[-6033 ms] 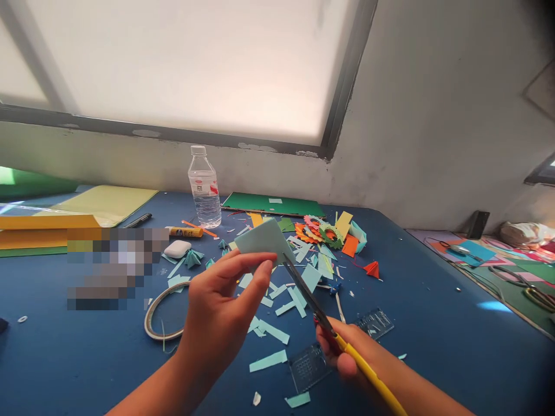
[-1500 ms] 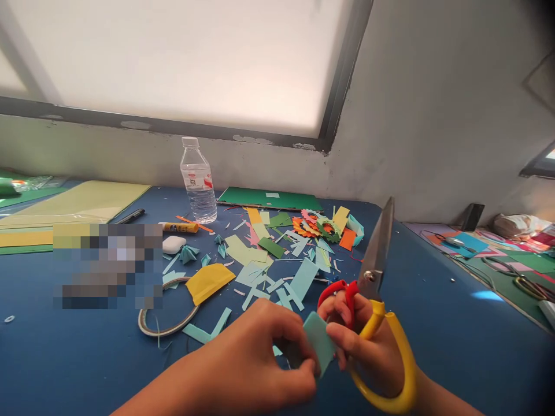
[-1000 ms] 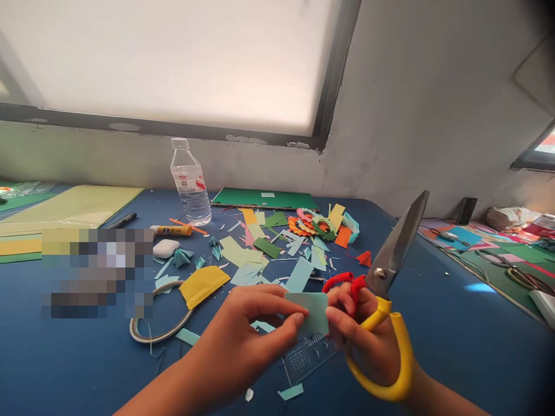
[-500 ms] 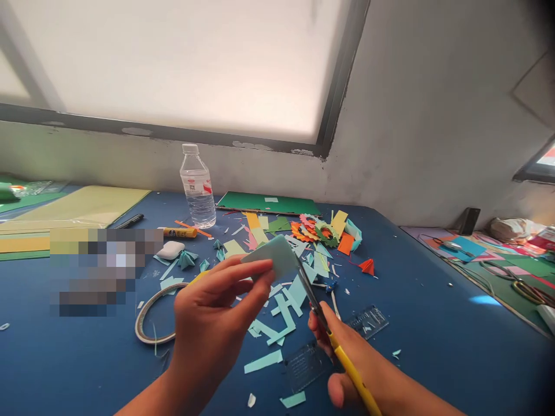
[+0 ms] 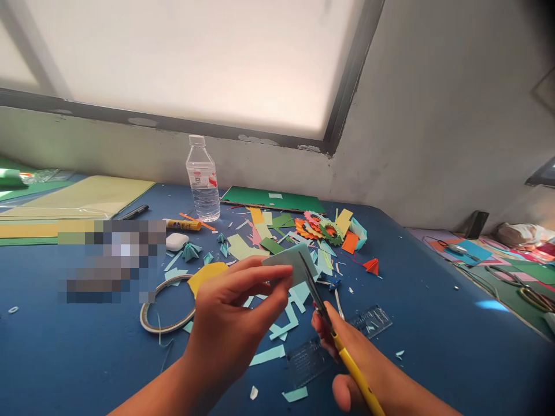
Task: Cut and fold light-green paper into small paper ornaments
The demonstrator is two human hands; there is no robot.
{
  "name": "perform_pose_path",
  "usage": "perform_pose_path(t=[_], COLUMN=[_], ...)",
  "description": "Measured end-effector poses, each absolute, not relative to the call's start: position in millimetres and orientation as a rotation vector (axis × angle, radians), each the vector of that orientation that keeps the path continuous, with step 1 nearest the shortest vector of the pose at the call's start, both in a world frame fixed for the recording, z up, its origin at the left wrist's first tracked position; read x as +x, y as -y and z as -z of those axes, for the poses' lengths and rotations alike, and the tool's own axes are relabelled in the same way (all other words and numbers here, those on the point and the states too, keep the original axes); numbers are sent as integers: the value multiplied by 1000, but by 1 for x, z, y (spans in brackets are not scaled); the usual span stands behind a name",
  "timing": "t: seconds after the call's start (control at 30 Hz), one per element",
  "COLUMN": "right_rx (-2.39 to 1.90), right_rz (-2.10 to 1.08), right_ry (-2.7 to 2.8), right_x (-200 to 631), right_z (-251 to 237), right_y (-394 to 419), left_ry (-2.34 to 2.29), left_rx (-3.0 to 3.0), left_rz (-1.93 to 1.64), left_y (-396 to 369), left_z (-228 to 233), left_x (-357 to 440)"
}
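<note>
My left hand (image 5: pixel 238 318) pinches a light blue piece of paper (image 5: pixel 295 257) between thumb and fingers, above the blue table. In my right hand (image 5: pixel 351 341) is a pair of scissors (image 5: pixel 358 372) with yellow handles and dark blades pointing up and away. The blades lie at the paper's right side, one in front of its corner; I cannot tell whether they are cutting. Under my hands lie light blue paper strips (image 5: pixel 266 355) and a clear plastic ruler (image 5: pixel 310 361), partly hidden by my right hand.
A ring of tape (image 5: pixel 145 318) lies left of my left hand beside a yellow paper piece (image 5: pixel 208 277). Behind are a water bottle (image 5: pixel 203 190), a glue stick (image 5: pixel 184 225), a white case (image 5: pixel 177 241) and paper gears (image 5: pixel 332 233). An orange folded paper (image 5: pixel 372 266) lies right.
My left hand has moved right with the paper, which now overlaps the scissor blades. The yellow paper piece shows more. The camera view has shifted slightly.
</note>
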State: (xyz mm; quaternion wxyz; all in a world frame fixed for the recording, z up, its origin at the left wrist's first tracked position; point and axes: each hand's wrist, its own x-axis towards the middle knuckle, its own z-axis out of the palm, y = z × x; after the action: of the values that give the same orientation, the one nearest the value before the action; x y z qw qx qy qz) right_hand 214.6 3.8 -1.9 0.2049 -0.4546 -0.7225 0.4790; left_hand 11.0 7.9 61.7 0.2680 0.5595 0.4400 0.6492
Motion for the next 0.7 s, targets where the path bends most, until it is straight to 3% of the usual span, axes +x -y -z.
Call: perform_pose_path(t=[0.7], right_rx=[-1212], right_rz=[-1363], right_ry=[1945], right_x=[216], right_z=[15], right_y=[-4], left_ry=[-1190], left_rx=[1522], left_rz=[-1735], left_y=[-7], left_z=[-65], left_x=[12])
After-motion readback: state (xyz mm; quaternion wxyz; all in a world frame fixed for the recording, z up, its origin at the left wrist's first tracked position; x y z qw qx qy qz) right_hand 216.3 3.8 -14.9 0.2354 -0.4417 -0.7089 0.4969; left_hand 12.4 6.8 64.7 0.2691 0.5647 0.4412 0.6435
